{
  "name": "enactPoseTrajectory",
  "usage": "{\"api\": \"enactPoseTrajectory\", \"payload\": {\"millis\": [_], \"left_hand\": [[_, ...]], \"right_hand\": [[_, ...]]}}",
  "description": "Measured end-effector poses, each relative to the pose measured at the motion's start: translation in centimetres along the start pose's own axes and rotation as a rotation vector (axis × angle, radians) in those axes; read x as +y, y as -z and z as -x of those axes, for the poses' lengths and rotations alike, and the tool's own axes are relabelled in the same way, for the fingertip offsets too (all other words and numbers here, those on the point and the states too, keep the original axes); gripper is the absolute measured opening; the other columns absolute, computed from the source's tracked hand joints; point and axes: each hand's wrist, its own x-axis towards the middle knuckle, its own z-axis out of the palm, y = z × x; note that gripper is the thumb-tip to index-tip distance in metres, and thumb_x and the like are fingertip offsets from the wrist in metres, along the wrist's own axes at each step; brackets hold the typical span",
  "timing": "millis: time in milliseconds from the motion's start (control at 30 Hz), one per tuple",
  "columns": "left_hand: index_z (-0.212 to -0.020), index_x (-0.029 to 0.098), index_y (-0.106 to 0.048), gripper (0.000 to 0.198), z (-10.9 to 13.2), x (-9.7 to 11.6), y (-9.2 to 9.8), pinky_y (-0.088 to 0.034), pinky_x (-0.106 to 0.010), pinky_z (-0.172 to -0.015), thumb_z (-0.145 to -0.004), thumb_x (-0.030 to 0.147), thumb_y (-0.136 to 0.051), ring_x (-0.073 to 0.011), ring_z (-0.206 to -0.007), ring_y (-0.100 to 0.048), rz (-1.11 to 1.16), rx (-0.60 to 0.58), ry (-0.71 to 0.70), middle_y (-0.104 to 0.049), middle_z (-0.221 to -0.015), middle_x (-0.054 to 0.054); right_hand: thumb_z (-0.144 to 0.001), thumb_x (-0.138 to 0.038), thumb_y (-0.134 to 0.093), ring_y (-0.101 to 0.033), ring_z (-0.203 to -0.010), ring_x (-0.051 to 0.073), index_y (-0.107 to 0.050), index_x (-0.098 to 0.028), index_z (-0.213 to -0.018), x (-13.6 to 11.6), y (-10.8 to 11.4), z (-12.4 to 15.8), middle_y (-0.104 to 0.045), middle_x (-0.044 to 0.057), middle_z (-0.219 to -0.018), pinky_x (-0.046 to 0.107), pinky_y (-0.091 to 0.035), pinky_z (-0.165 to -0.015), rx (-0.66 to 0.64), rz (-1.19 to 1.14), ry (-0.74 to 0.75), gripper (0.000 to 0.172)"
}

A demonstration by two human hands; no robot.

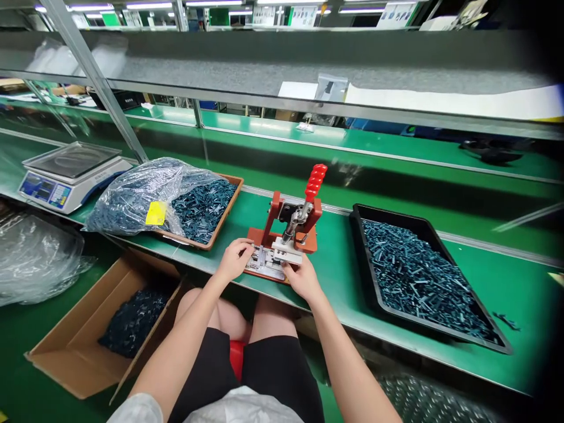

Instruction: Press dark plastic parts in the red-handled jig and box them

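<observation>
A hand-operated toggle clamp press with an upright red ribbed handle stands on the green bench in front of me. At the left end of its metal fixture plate, my left hand has thumb and fingertips pinched together; whatever they hold is too small to make out. My right hand is at the fixture's right end, its thumb at the front edge below the light metal block. The right fingers are curled and partly hidden by that block, and what lies between them is hidden.
A brown tray of dark small parts, partly covered by a plastic bag, sits left. A black tray of dark strips stands right. Further left are a scale and, below the bench edge, an open cardboard box with parts.
</observation>
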Motion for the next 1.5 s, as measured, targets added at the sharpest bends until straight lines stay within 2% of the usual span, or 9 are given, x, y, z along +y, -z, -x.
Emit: {"api": "enactPoseTrajectory", "payload": {"millis": [233, 633, 800, 933, 1033, 1167, 1267, 1400, 1500], "left_hand": [[-0.062, 0.019, -0.054, 0.051, -0.3, -1.3, 0.0, -0.052, -0.037, -0.09, -0.089, 0.062, -0.057, -0.0224, -0.089, -0.065, 0.543, 0.108, 0.216, -0.068, -0.081, -0.008], [-0.084, 0.018, -0.061, 0.046, 0.8, -1.3, -0.6, -0.052, -0.04, -0.097, -0.101, 0.057, -0.043, -0.021, -0.091, -0.066, 0.329, 0.305, 0.085, -0.069, -0.087, -0.008], [-0.142, 0.019, -0.05, 0.052, 11.0, 0.1, -3.2, -0.037, -0.051, -0.121, -0.098, 0.046, -0.057, -0.0293, -0.142, -0.048, 0.003, 0.554, 0.009, -0.053, -0.148, -0.019], [-0.141, 0.023, -0.056, 0.053, 20.3, 0.8, -6.3, -0.051, -0.044, -0.111, -0.099, 0.056, -0.052, -0.0263, -0.131, -0.061, 0.377, 0.178, 0.433, -0.062, -0.143, -0.014], [-0.123, 0.018, -0.066, 0.058, 23.1, 0.9, -6.3, -0.056, -0.042, -0.104, -0.092, 0.066, -0.057, -0.0282, -0.121, -0.068, 0.571, 0.12, 0.752, -0.071, -0.13, -0.015], [-0.11, 0.015, -0.065, 0.057, 23.1, -1.8, -2.1, -0.062, -0.034, -0.072, -0.083, 0.065, -0.07, -0.0231, -0.082, -0.076, 0.619, 0.223, 0.871, -0.077, -0.112, -0.016], [-0.102, 0.015, -0.065, 0.053, 23.0, -6.0, 4.7, -0.06, -0.031, -0.065, -0.083, 0.063, -0.069, -0.0197, -0.074, -0.074, 0.399, 0.444, 0.8, -0.077, -0.112, -0.016], [-0.109, 0.014, -0.067, 0.047, 24.1, -11.1, 15.7, -0.061, -0.048, -0.092, -0.092, 0.056, -0.053, -0.0297, -0.1, -0.075, -0.088, 0.56, 0.822, -0.074, -0.121, -0.019], [-0.121, 0.01, -0.065, 0.046, 24.3, -12.5, 21.0, -0.045, -0.06, -0.114, -0.087, 0.039, -0.058, -0.0412, -0.131, -0.061, -0.551, 0.389, 0.939, -0.066, -0.136, -0.026]], "right_hand": [[-0.086, -0.04, -0.063, -0.065, -0.106, 0.03, -0.075, -0.021, -0.099, 0.1, -0.6, 0.1, -0.071, 0.012, -0.108, 0.045, -0.052, -0.099, 0.049, 0.039, -0.019, 0.027], [-0.092, -0.032, -0.05, -0.064, -0.1, 0.028, -0.073, -0.019, -0.099, -2.2, 0.5, 0.4, -0.068, 0.011, -0.102, 0.043, -0.053, -0.09, 0.145, 0.059, 0.031, 0.027], [-0.097, -0.024, -0.054, -0.061, -0.092, 0.023, -0.066, -0.021, -0.091, -4.9, 0.1, 6.4, -0.063, 0.008, -0.096, 0.037, -0.053, -0.079, 0.254, 0.026, 0.12, 0.014], [-0.095, -0.014, -0.056, -0.061, -0.101, 0.023, -0.068, -0.023, -0.101, -7.0, -4.4, 13.6, -0.064, 0.008, -0.106, 0.04, -0.054, -0.089, 0.041, -0.049, 0.164, 0.016], [-0.092, -0.008, -0.055, -0.061, -0.106, 0.023, -0.068, -0.024, -0.109, -7.9, -7.0, 16.4, -0.064, 0.008, -0.112, 0.039, -0.055, -0.092, -0.198, -0.084, 0.094, 0.027], [-0.089, -0.012, -0.06, -0.061, -0.113, 0.024, -0.063, -0.024, -0.127, -6.9, -4.0, 14.7, -0.064, 0.01, -0.123, 0.041, -0.056, -0.096, -0.328, -0.031, 0.126, 0.04], [-0.095, -0.017, -0.052, -0.066, -0.102, 0.024, -0.067, -0.024, -0.117, -5.3, 3.6, 11.6, -0.07, 0.009, -0.109, 0.043, -0.057, -0.091, 0.023, 0.187, 0.179, 0.027], [-0.095, -0.033, -0.051, -0.065, -0.084, 0.028, -0.069, -0.023, -0.096, -0.5, 15.0, 7.8, -0.069, 0.011, -0.089, 0.048, -0.054, -0.086, 0.516, 0.58, -0.008, 0.021], [-0.092, -0.04, -0.054, -0.062, -0.074, 0.028, -0.068, -0.027, -0.094, 4.4, 19.9, 5.6, -0.064, 0.009, -0.075, 0.047, -0.054, -0.081, 0.325, 0.58, -0.312, 0.019]]}}
